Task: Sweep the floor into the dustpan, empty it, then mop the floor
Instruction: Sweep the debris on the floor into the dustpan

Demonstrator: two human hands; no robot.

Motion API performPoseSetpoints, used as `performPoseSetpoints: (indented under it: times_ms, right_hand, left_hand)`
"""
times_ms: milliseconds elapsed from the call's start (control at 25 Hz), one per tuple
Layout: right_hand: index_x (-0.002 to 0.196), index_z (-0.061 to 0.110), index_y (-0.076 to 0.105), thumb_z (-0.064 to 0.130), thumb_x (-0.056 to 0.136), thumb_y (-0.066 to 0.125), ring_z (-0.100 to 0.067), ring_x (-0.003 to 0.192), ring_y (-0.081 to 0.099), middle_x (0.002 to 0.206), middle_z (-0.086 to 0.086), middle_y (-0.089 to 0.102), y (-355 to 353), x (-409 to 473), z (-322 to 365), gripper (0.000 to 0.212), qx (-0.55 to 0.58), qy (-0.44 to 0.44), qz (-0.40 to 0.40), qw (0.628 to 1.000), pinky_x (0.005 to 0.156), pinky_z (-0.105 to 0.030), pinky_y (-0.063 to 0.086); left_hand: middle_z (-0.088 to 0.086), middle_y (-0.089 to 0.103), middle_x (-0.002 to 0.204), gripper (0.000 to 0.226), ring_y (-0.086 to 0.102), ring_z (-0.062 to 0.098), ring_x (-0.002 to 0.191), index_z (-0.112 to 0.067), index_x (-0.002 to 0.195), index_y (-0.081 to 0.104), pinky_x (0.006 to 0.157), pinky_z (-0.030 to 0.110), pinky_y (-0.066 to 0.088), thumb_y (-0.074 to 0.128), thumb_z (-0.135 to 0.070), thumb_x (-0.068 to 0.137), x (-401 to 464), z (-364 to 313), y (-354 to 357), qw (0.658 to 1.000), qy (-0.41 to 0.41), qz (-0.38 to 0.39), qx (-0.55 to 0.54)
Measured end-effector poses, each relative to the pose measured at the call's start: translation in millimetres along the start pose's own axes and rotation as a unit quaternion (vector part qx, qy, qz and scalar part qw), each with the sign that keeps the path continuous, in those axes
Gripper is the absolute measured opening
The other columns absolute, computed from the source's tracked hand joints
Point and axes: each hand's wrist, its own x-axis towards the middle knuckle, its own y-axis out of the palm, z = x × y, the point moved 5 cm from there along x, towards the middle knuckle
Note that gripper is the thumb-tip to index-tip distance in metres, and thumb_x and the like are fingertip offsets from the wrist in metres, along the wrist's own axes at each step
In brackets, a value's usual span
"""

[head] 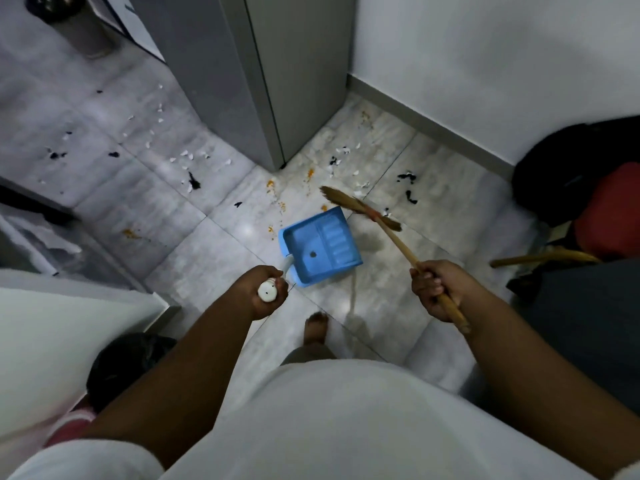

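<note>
Gripping one broom (388, 225) and one dustpan (320, 249), right hand (433, 289) and left hand (268, 289) fingers clenched.

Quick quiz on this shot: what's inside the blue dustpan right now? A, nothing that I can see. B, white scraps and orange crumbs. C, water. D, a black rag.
A: the blue dustpan shows only its bare ribbed floor, while the white, black and orange debris lies on the tiles beyond it, near the broom head.
</note>
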Motion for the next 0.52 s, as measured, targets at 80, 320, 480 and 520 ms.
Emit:
performPoseSetpoints:
  times_ms: [80, 320, 480, 520]
  right_hand:
    - [0.082, 0.01, 0.045, 0.022, 0.101, 0.037, -0.006, 0.025, 0.028, 0.043, 0.004, 0.034, 2.3, -1.0, 16.5, 0.024, 0.024, -0.017, -0.012, 0.999, 0.023, -0.015, 0.022]
    - [0.089, 0.007, 0.05, 0.027, 0.101, 0.039, -0.004, 0.027, 0.029, 0.046, 0.005, 0.036, -12.8, 0.5, 46.7, 0.026, 0.097, -0.055, -0.034, 0.993, 0.023, -0.016, 0.023]
    - [0.073, 0.015, 0.043, 0.028, 0.101, 0.041, -0.004, 0.028, 0.029, 0.047, 0.006, 0.035, -37.0, 1.3, 70.4, 0.031, 0.123, -0.059, -0.041, 0.99, 0.023, -0.016, 0.024]
    - [0.071, 0.016, 0.043, 0.029, 0.1, 0.041, -0.004, 0.029, 0.029, 0.048, 0.006, 0.035, -42.9, 1.9, 78.6, 0.032, 0.127, -0.059, -0.044, 0.989, 0.023, -0.016, 0.024]
  left_hand:
    - [0.007, 0.045, 0.053, 0.016, 0.048, 0.012, 0.036, -0.002, 0.1, 0.041, 0.036, 0.018, 0.047, 0.048, -0.012, 0.091, 8.9, -20.5, 24.5, 1.0, -0.005, 0.011, 0.027]
    - [0.005, 0.046, 0.059, 0.019, 0.049, 0.01, 0.035, -0.001, 0.098, 0.045, 0.041, 0.015, 0.047, 0.051, -0.018, 0.093, 31.0, -54.3, 87.3, 0.995, -0.025, 0.014, 0.093]
    - [0.004, 0.044, 0.061, 0.023, 0.049, 0.01, 0.037, -0.001, 0.107, 0.043, 0.04, 0.014, 0.048, 0.049, -0.018, 0.093, 47.6, -59.6, 130.5, 0.992, -0.042, 0.014, 0.119]
    - [0.004, 0.044, 0.06, 0.023, 0.049, 0.01, 0.037, -0.001, 0.109, 0.042, 0.04, 0.015, 0.047, 0.048, -0.016, 0.093, 52.7, -61.2, 141.6, 0.991, -0.044, 0.015, 0.124]
